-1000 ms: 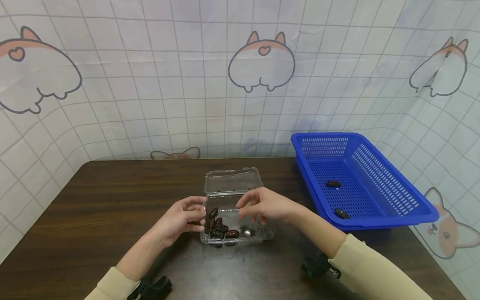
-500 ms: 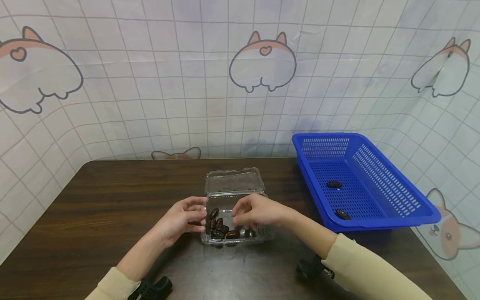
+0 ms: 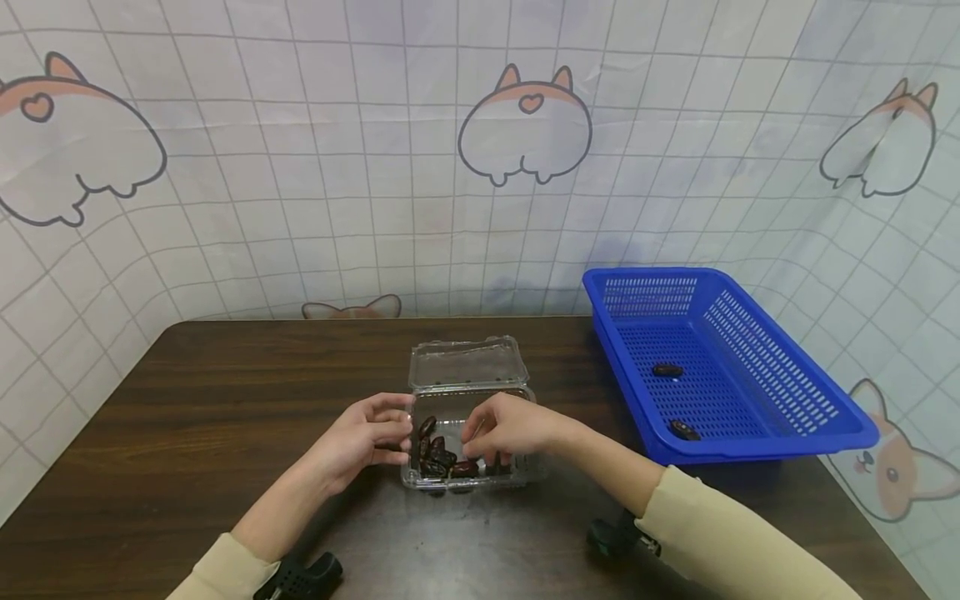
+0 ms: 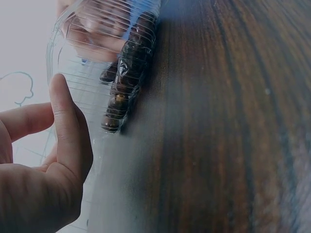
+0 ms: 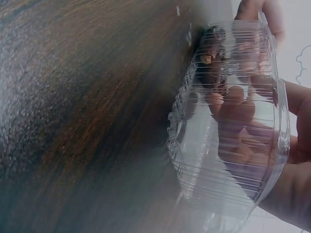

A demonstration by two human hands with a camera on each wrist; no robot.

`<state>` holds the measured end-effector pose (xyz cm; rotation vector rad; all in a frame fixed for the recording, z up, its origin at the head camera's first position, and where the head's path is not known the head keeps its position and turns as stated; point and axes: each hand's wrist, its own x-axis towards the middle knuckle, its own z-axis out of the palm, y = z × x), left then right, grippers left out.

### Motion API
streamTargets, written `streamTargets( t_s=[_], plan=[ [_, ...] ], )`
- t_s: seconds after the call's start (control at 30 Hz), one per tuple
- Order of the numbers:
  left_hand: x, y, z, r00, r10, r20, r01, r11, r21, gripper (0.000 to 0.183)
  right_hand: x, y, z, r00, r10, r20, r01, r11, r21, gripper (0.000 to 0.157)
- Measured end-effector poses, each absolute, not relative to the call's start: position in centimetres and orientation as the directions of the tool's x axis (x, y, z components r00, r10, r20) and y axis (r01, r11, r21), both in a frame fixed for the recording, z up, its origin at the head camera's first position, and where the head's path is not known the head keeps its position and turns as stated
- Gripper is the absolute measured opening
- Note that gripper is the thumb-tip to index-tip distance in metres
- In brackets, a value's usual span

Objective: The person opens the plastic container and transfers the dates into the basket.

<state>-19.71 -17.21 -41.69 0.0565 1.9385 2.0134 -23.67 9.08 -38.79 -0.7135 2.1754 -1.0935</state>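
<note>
A clear plastic clamshell box (image 3: 480, 400) stands on the table with its lid tipped back. Several dark brown dates (image 3: 437, 458) lie in its left and front part. My left hand (image 3: 363, 437) rests its fingers against the box's left side; in the left wrist view the thumb (image 4: 65, 111) lies near the wall, straight. My right hand (image 3: 513, 429) reaches down into the box, fingertips close above the dates. Through the ribbed wall in the right wrist view, its bent fingers (image 5: 233, 114) show near the dates, with no date clearly between them. Whether they touch one is hidden.
A blue plastic basket (image 3: 712, 446) stands on the right of the dark wooden table (image 3: 225, 392), with two dates (image 3: 667, 370) lying apart on its floor. A pale gridded sheet (image 3: 375, 167) with cartoon animals hangs behind and beside the table.
My right hand has moved a little left and lower inside the box, towards the dates. The left hand and the box have stayed in place.
</note>
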Motion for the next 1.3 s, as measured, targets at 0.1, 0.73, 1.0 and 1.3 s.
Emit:
streamTargets(
  t_s=[0.1,0.73,1.0,1.3],
  plan=[
    [-19.72,-17.26,-41.66,-0.940,0.276,-0.202,-0.213,-0.011,0.977,0.048,-23.58,8.98,-38.71,-0.671,-0.689,-0.272,-0.207,0.527,-0.824,0.019],
    [-19.68,-17.31,-41.78,-0.939,0.293,-0.178,-0.195,-0.030,0.980,0.051,-23.09,8.44,-38.91,-0.655,-0.705,-0.270,-0.291,0.566,-0.772,0.007],
    [-19.69,-17.31,-41.84,-0.940,0.292,-0.177,-0.194,-0.030,0.981,0.050,-22.93,8.26,-38.87,-0.649,-0.709,-0.277,-0.336,0.593,-0.731,0.003],
    [-19.69,-17.28,-41.83,-0.941,0.290,-0.175,-0.192,-0.030,0.981,0.050,-22.90,8.26,-39.00,-0.640,-0.720,-0.269,-0.350,0.584,-0.732,0.007]
  ],
)
